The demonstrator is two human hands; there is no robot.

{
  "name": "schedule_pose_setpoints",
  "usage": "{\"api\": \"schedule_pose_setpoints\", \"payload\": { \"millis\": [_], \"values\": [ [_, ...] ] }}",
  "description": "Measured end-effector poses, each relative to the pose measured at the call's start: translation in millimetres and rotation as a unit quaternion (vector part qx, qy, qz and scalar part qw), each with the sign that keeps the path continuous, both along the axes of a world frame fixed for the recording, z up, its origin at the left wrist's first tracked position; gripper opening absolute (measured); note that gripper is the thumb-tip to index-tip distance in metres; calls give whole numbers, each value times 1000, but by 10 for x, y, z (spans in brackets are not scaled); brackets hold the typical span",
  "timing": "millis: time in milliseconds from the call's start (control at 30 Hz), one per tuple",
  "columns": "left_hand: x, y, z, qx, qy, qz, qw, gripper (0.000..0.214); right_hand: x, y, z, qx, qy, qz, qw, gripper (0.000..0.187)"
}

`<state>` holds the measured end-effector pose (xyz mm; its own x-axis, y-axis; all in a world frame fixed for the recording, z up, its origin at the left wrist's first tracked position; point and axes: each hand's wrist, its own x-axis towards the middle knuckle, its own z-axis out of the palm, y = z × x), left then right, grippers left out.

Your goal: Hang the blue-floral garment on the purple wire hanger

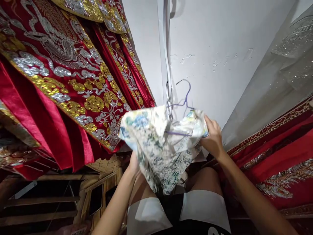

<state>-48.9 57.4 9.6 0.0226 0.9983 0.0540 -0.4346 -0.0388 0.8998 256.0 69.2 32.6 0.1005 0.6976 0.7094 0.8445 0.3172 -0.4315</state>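
Observation:
A white garment with a blue and green floral print point(161, 147) hangs crumpled in front of me on a thin purple wire hanger point(183, 101). My right hand point(213, 137) grips the garment's right edge by the hanger's end, fingers closed on the cloth. My left hand point(134, 163) is under the garment's lower left part, mostly hidden by the fabric, and seems to hold it from below. My bare knees and white shorts point(205, 209) show beneath.
Red robes with gold and silver embroidery point(63, 81) hang at the left. More red embroidered cloth point(276, 156) and a garment in clear plastic point(281, 75) fill the right. A white wall point(210, 42) lies ahead. Wooden furniture point(61, 195) stands at lower left.

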Motion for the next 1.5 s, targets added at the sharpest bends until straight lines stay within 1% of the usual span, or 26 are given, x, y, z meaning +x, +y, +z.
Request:
{"api": "schedule_pose_setpoints", "payload": {
  "millis": [67,133,200,267,300,400,467,567,633,700,733,800,833,900,967,1067,1133,1167,1233,1267,1300,1333,1367,1400,1433,1500],
  "values": [
    [-58,-98,-162,-46,6,12,999,66,35,68,145,-20,11,-33,999,68],
    [-48,-176,-280,-82,36,27,996,71,-2,127,280,-33,-4,-52,998,50],
    [7,-214,-359,-72,81,40,993,70,-62,146,372,-30,-26,-56,998,39],
    [78,-220,-415,-52,106,61,991,66,-95,122,412,-23,-40,-54,997,36],
    [114,-217,-437,-49,104,78,990,64,-94,102,418,-22,-43,-53,997,36],
    [208,-201,-470,-68,69,120,988,62,-41,77,438,-25,-50,-63,996,37],
    [256,-188,-453,-76,51,117,989,63,-2,110,490,-27,-58,-73,995,34],
    [293,-180,-394,-80,32,99,991,61,-6,170,620,-20,-60,-73,995,31],
    [290,-200,-379,-86,19,100,991,60,-60,154,692,-9,-59,-53,997,32],
    [273,-249,-418,-94,12,112,989,61,-135,78,702,-7,-68,-13,998,36],
    [265,-284,-460,-97,11,119,988,63,-171,26,675,-9,-75,7,997,39],
    [253,-364,-579,-105,13,121,987,67,-224,-72,554,-8,-88,28,996,46],
    [251,-406,-646,-109,17,114,987,69,-236,-108,464,-6,-90,23,996,49],
    [248,-479,-770,-118,20,99,988,75,-226,-143,246,-3,-73,-9,997,52],
    [236,-534,-855,-129,18,105,986,81,-184,-150,5,-12,-19,-44,999,60],
    [196,-592,-902,-135,29,125,982,87,-144,-224,-378,-37,105,-80,990,76],
    [185,-631,-914,-134,46,114,983,86,-205,-371,-652,-31,205,-121,971,78],
    [194,-651,-922,-134,51,108,984,84,-272,-468,-792,-16,261,-145,954,74],
    [247,-691,-943,-137,52,99,984,77,-470,-673,-1045,-31,376,-152,914,54],
    [287,-708,-952,-137,50,95,985,74,-590,-763,-1143,-67,426,-106,896,46],
    [333,-723,-957,-136,47,88,986,71,-712,-834,-1213,-123,453,-36,882,46],
    [379,-736,-956,-137,43,77,987,69,-830,-882,-1251,-181,463,39,867,50],
    [422,-746,-951,-138,38,66,987,69,-934,-908,-1257,-235,458,112,850,53],
    [458,-753,-941,-141,33,57,988,70,-1020,-916,-1236,-277,445,171,834,56],
    [483,-758,-930,-145,29,53,988,71,-1084,-910,-1196,-302,432,209,824,57],
    [502,-759,-914,-152,21,55,987,75,-1150,-884,-1097,-312,419,239,819,57]
  ]
}}
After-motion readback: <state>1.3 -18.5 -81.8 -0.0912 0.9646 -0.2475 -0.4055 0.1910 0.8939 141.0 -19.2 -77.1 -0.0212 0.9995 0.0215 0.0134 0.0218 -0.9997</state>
